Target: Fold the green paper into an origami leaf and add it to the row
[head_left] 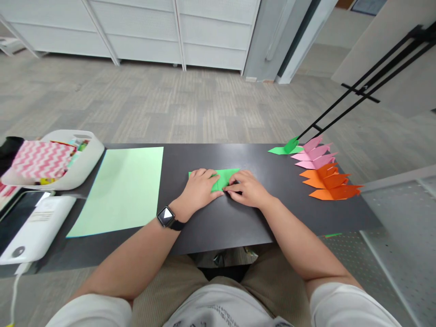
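A folded piece of bright green paper point(224, 174) lies on the dark table in front of me. My left hand point(200, 188) rests flat over its left part, fingers stretched out and the thumb along its near edge. At the right part, my right hand point(250, 188) pinches the paper's near edge between thumb and fingertips. Both hands cover much of the paper, so its full shape is hidden.
Pale green sheets point(127, 188) lie left of my hands. Further left are a white basket point(97, 150) of goods, a white power bank point(41, 231) and a phone point(22, 211). Folded green point(289, 146), pink point(315, 156) and orange point(330, 184) paper figures stand at right.
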Demonstrator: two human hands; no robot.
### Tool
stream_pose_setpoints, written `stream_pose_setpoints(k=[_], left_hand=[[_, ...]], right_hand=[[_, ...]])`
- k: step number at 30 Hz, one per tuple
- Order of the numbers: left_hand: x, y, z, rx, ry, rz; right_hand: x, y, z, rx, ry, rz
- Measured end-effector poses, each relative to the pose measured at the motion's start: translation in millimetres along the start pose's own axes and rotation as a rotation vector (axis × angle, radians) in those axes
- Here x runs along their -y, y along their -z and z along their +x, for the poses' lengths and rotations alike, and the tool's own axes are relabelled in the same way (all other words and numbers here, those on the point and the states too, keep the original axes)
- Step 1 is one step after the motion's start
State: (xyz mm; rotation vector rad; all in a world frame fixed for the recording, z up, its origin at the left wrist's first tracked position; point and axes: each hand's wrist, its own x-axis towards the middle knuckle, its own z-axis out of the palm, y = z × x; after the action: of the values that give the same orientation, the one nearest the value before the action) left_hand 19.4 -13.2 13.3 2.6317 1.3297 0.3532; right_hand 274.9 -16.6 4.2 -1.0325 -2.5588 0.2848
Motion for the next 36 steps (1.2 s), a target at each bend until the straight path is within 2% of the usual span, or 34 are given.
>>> stream_pose_setpoints(k=[3, 9, 14, 16, 20, 22, 28, 36], left_hand=[[0, 0, 0, 0.008, 0.004, 0.016], [1, 0, 1, 0.005, -0.003, 0.009], [4, -1, 1, -0.014, -0.003, -0.013], [4, -2, 1, -0.028, -0.003, -0.035], [2, 0, 1, -0.062, -0.008, -0.071], [-1, 1, 1, -0.074, 0.003, -0.072], [-3, 0, 4, -0.066, 0.015, -0.062], [5, 0, 5, -0.145, -0.053, -0.102]], right_hand=[[-15, 4, -2, -0.018, -0.087, -0.028], [-44, 8, -3, -0.13, -0.375, -0.167], [-53, 4, -5, -0.284, -0.535, -0.214], [-54, 4, -7, -0.306, -0.485, -0.165], [-48, 3, -5, -0.18, -0.236, -0.033], [-44, 1, -2, -0.139, -0.165, -0.009], [-38, -2, 4, -0.127, -0.147, 0.006], [-38, -2, 4, -0.142, -0.099, 0.018]])
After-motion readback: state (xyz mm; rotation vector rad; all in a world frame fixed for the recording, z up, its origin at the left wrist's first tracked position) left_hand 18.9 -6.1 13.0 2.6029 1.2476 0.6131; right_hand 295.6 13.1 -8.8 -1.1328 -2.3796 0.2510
